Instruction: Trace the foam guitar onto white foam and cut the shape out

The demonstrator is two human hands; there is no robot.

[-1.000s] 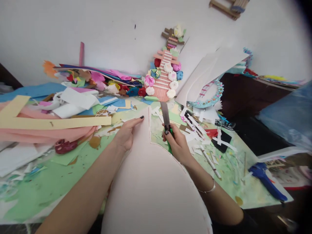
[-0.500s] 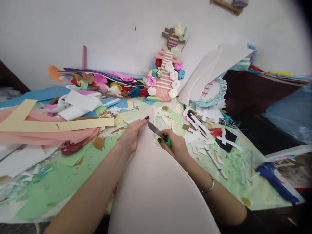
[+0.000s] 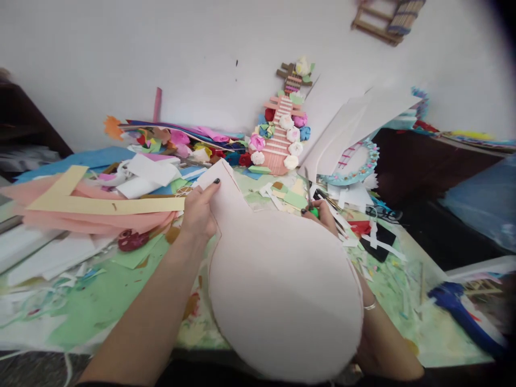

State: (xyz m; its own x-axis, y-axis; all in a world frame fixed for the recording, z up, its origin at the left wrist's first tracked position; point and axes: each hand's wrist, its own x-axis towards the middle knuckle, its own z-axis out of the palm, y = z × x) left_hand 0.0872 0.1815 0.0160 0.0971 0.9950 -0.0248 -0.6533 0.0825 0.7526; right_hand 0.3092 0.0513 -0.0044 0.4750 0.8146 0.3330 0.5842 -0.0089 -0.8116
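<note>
A pale board cutout (image 3: 282, 279) with a broad rounded body and a narrow neck is held up in front of me. My left hand (image 3: 199, 209) is closed on the neck's left edge, thumb flat on the face. Thin reddish lines run along the neck and parts of the rim. Right of the board, my right hand (image 3: 324, 215) grips a box cutter (image 3: 313, 212) with a green and black handle. Its blade points upward, apart from the board. Part of my right forearm is hidden behind the board.
A guitar-shaped decoration with paper flowers (image 3: 280, 134) leans on the wall. Paper scraps and a long cream strip (image 3: 133, 205) lie at left. A blue glue gun (image 3: 463, 312) lies near the right table edge, by a black phone-like slab (image 3: 379, 243).
The board has turned and its neck now tilts left, showing the whole round body. My right hand has drawn the box cutter away from the neck to the right.
</note>
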